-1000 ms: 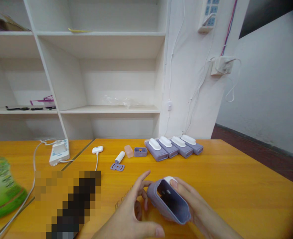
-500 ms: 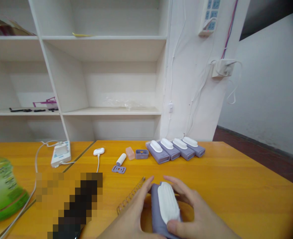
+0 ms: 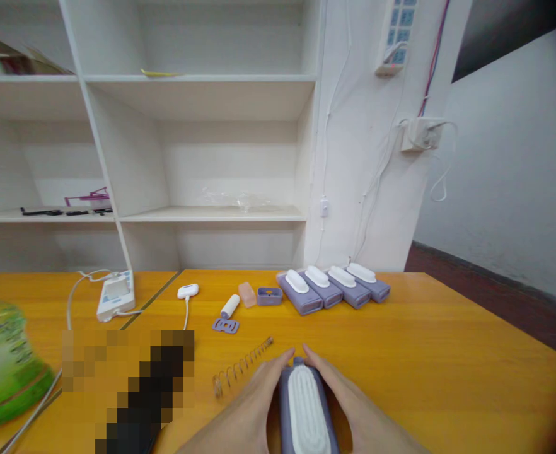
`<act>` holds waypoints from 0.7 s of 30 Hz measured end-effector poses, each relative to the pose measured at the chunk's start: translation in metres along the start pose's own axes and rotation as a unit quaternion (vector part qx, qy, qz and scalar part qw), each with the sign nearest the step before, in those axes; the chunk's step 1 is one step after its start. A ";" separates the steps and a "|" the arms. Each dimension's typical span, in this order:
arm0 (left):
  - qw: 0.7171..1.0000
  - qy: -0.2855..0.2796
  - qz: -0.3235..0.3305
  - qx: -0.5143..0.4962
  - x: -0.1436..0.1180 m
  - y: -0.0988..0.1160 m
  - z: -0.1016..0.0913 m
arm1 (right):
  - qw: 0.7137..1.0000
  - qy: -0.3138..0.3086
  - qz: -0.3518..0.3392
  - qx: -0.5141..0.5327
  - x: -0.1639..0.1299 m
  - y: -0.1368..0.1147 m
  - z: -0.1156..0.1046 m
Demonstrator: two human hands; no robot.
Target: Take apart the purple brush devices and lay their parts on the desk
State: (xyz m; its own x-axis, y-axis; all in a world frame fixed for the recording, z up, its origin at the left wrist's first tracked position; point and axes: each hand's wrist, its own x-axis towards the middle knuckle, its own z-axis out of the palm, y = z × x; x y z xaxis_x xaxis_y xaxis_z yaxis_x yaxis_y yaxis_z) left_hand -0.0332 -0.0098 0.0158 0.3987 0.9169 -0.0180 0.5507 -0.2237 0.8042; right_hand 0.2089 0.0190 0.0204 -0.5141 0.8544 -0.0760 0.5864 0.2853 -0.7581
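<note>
Two hands, left hand (image 3: 247, 410) and right hand (image 3: 353, 413), around a ribbed-topped purple case (image 3: 304, 410).

The case (image 3: 306, 413) between the hands is lilac with a ribbed white top; four more cases (image 3: 333, 289) at the back match it; the table (image 3: 448, 353) is glossy orange. The bottle (image 3: 1, 366) is green; the shelves (image 3: 197, 94) are white.
</note>
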 end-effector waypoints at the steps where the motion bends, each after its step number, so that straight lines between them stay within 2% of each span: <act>1: 1.000 -0.010 0.008 0.012 0.001 0.001 0.001 | 1.000 -0.002 0.002 -0.008 0.001 0.003 0.001; 4: 0.999 -0.033 0.017 0.028 0.003 0.006 0.005 | 0.999 -0.028 0.001 -0.025 0.007 0.015 0.006; 8: 0.999 -0.010 0.022 0.036 0.000 0.008 0.009 | 0.999 -0.034 -0.011 -0.027 0.012 0.028 0.016; 12: 0.999 -0.007 0.043 0.020 0.001 0.001 0.013 | 0.999 -0.030 -0.026 -0.019 0.014 0.029 0.023; 17: 1.000 0.006 0.016 0.019 0.007 -0.002 0.016 | 0.999 -0.008 -0.042 -0.006 0.011 0.027 0.023; 21: 0.999 -0.006 0.016 0.030 0.010 -0.003 0.009 | 0.996 0.047 -0.071 0.018 0.002 0.033 0.033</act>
State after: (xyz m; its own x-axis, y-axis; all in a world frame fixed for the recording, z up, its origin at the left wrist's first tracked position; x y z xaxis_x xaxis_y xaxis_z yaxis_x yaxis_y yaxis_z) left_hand -0.0236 -0.0028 0.0079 0.4245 0.9054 -0.0004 0.5807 -0.2719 0.7674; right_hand 0.2061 0.0156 -0.0260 -0.5280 0.8440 0.0943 0.4884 0.3926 -0.7793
